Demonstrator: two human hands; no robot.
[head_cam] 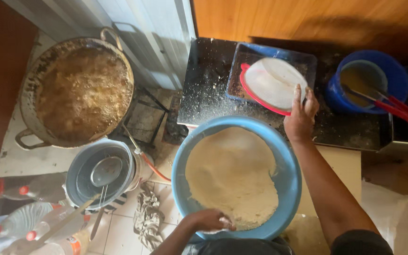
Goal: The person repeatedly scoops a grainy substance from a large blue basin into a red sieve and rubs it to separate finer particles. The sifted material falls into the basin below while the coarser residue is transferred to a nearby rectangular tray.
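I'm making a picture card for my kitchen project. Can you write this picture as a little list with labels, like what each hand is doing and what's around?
Left hand: resting on pale dough at the near edge of the big round blue plastic basin
Right hand: grip on the round white red-rimmed plastic plate
Under plate: blue rectangular tray on flour-dusted black counter
Left side: large metal pan of bubbling brown oil
Below pan: grey bucket holding metal ladle
Far right: blue bowl with red-handled tongs
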